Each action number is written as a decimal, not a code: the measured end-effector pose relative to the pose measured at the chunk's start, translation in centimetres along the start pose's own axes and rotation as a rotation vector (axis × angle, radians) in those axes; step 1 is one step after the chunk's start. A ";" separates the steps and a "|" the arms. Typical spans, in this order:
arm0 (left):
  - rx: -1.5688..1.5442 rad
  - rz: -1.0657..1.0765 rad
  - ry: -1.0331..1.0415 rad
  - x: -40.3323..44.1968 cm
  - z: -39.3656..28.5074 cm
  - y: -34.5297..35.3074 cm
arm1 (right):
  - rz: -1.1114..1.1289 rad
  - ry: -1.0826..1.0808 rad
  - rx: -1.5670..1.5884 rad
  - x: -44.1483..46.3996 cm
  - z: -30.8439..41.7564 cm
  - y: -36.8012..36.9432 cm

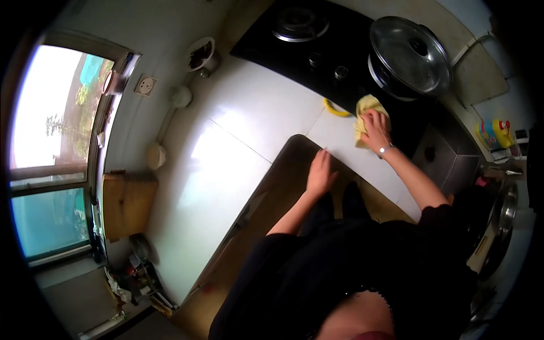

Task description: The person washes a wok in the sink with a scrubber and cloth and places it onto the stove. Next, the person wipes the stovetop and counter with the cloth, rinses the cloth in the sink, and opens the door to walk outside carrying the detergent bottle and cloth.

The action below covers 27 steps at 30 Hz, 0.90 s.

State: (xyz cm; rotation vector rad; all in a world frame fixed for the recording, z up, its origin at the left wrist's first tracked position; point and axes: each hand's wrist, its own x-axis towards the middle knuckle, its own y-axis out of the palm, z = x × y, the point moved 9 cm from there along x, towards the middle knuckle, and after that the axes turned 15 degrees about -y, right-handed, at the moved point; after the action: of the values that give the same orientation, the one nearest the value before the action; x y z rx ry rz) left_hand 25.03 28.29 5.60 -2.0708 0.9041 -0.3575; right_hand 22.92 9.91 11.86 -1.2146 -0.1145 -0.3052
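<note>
My right hand point(375, 130) is closed over a yellow cloth point(369, 103), pressing it where the white counter point(238, 96) meets the black glass gas stove point(345, 51). A bracelet or watch sits on that wrist. Beside the cloth lies a yellow ring-shaped thing point(336, 109), partly hidden under the stove's edge. Over by the counter's front edge, my left hand point(321, 173) is held with its fingers stretched out and nothing in it. Whether its fingertips touch the edge I cannot tell.
A pan with a glass lid point(411, 55) stands on the right burner; the left burner point(300, 25) is bare. A bowl with dark contents point(200, 54) is in the back corner. A wooden board point(129, 205) leans under the window. Yellow bottle point(494, 134) at right.
</note>
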 end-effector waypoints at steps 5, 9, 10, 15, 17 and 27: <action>0.070 -0.125 -0.431 -9.2 13.3 -6.1 | 0.127 -0.164 -0.046 9.4 4.1 5.6; 0.098 -0.209 -0.584 -14.0 17.2 -9.7 | 0.082 -0.469 -0.224 17.3 11.1 6.6; 0.084 -0.247 -0.618 -14.8 18.0 -10.1 | 0.083 -0.486 -0.221 19.5 12.1 7.1; -0.021 -0.344 -0.744 -18.2 19.2 -9.0 | 0.296 -0.178 -0.319 26.4 10.1 13.1; -0.122 -0.312 -0.794 -19.4 19.5 -7.6 | 0.313 -0.438 -0.558 25.6 9.8 15.1; -0.251 -0.218 -0.900 -22.3 23.2 -6.6 | 0.299 -0.338 -0.526 5.3 4.4 6.8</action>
State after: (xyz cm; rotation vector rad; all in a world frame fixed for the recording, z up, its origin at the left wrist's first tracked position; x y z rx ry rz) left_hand 24.89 60.24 -2.06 -2.2181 0.1780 0.5812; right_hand 30.28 15.28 8.61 -1.7763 -0.1472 0.1484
